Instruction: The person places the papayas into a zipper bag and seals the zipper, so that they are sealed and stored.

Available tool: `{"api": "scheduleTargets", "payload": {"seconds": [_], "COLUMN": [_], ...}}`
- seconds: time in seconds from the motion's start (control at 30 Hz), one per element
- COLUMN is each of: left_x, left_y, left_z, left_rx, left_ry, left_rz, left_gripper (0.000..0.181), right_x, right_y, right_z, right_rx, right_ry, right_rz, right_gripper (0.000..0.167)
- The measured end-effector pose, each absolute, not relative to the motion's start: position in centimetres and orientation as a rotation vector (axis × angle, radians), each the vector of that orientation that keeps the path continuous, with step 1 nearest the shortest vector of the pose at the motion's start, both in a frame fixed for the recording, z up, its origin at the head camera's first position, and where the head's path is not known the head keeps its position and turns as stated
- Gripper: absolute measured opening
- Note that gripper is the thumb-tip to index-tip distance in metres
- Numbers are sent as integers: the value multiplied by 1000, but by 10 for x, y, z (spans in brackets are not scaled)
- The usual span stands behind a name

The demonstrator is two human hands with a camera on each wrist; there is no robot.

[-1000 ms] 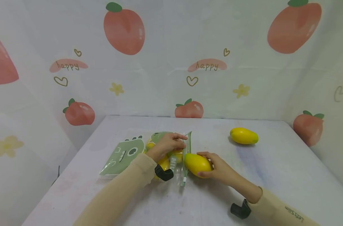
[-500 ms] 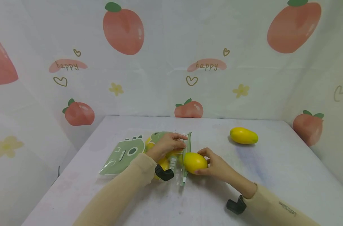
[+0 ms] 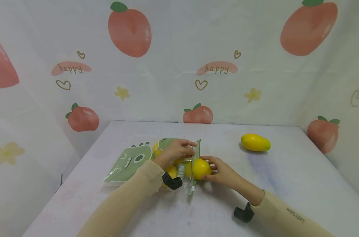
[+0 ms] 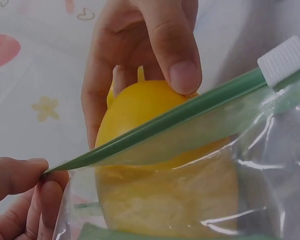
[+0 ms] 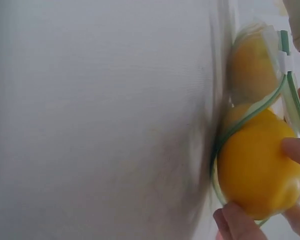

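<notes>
A clear zipper bag [image 3: 180, 171] with a green-edged mouth and a white slider [image 4: 284, 61] lies on the table, its mouth facing right. My left hand [image 3: 176, 152] pinches the bag's rim between thumb and finger, holding the mouth apart. In the mouth sits a yellow mango [image 3: 202, 169], its front half behind the clear plastic and its rear end outside. My right hand [image 3: 225, 171] grips that rear end with thumb and fingers. More yellow mangoes [image 3: 171, 171] lie inside the bag, partly hidden by my left forearm.
Another mango [image 3: 255, 142] lies on the table [image 3: 298, 177] at the back right. To the left is a flat green dinosaur-print bag or stack of bags [image 3: 129, 163]. A fruit-print cloth [image 3: 167, 95] hangs behind the table.
My right hand has moved left, sliding the mango from beside the bag's mouth partly into it. The left hand keeps its place on the rim.
</notes>
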State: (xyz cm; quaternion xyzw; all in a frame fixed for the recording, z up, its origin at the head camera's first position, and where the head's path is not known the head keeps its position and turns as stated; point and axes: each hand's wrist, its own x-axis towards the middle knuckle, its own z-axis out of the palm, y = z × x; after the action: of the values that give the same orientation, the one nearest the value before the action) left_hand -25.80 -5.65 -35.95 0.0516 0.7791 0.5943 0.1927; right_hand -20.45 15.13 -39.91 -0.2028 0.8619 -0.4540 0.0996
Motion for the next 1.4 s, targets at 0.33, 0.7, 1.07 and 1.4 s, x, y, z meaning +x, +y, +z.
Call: {"api": "scheduleTargets", "payload": {"seconds": [0.33, 0.7, 1.07, 1.4], "left_x": [-256, -256, -258, -257], "left_y": [-56, -56, -55, -55], "left_z": [-358, -361, -359, -357], "left_rx": [131, 150, 151, 146], "left_ry": [2193, 2144, 2135, 2152], "left_rz": [1670, 1712, 1710, 1702], "left_gripper": [34, 36, 37, 36], "right_x": [-208, -209, -208, -210], "right_y": [142, 132, 126, 123], "right_z": [-403, -401, -404, -407], "right_rx": [-444, -432, -425, -498], "right_ry": [2630, 2612, 2650, 2596], "right_rz": [-1332, -1381, -1421, -1468], "right_gripper": [51, 46, 37, 37]}}
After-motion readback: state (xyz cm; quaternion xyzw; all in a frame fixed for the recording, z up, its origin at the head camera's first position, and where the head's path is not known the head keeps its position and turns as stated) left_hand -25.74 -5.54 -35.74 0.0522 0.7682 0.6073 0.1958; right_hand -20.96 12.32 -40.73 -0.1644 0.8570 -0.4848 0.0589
